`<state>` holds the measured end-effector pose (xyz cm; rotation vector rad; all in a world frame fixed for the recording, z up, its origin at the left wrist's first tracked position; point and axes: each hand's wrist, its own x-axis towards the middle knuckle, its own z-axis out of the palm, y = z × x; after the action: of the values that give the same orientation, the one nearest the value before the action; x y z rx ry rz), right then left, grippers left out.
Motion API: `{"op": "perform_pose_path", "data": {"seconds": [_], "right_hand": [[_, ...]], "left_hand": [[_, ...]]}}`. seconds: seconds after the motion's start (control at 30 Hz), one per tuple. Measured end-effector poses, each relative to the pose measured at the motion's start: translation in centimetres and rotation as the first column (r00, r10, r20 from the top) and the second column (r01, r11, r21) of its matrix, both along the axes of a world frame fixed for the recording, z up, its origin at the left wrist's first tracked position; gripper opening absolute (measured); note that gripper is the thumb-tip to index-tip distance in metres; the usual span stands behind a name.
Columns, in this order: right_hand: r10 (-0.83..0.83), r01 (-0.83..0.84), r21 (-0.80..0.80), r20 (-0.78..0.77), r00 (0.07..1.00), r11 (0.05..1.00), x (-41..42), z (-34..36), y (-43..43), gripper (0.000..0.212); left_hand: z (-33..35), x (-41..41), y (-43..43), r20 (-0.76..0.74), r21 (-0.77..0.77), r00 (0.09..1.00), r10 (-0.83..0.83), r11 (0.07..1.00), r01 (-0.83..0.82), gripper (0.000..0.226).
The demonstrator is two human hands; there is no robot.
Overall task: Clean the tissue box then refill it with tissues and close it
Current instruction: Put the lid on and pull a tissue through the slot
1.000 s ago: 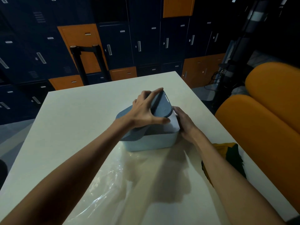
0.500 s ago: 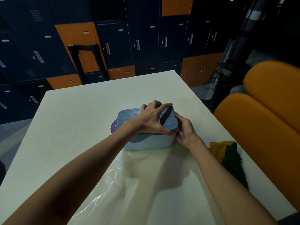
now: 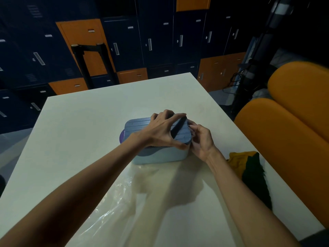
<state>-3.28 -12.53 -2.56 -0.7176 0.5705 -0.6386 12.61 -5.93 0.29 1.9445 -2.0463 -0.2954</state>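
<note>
Box: pale-blue tissue box (image 3: 160, 156), mid-table (image 3: 89, 122), nearer the right edge.
Left hand (image 3: 160, 132): clasps the dark lid (image 3: 137, 127) at its right end.
Right hand (image 3: 201, 139): fingers curled on the lid's right rim.
Progress: lid down, apparently the closing press; cloth (image 3: 249, 166) at the right edge and plastic wrapper (image 3: 110, 211) near the front edge suggest cleaning and refilling are done.

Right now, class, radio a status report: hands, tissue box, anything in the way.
Left hand grips lid; right hand at lid's right end, hold unclear. Lid down on tissue box. Plastic wrap, cloth nearby, not blocking.
</note>
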Motion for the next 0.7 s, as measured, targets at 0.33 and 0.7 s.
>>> {"op": "perform_pose_path", "data": {"seconds": [0.33,0.7], "right_hand": [[0.006,-0.01,-0.04,-0.1,0.995,0.999,0.5,-0.1,0.3,0.031],[-0.073,-0.153,-0.399,-0.497,0.865,0.904,0.6,1.2,-0.3,0.03]], "left_hand": [[-1.0,-1.5,0.5,0.357,-0.03,0.934,0.021,0.999,-0.011,0.113],[0.6,1.6,3.6,-0.28,-0.165,0.91,0.305,0.919,-0.358,0.068]]}}
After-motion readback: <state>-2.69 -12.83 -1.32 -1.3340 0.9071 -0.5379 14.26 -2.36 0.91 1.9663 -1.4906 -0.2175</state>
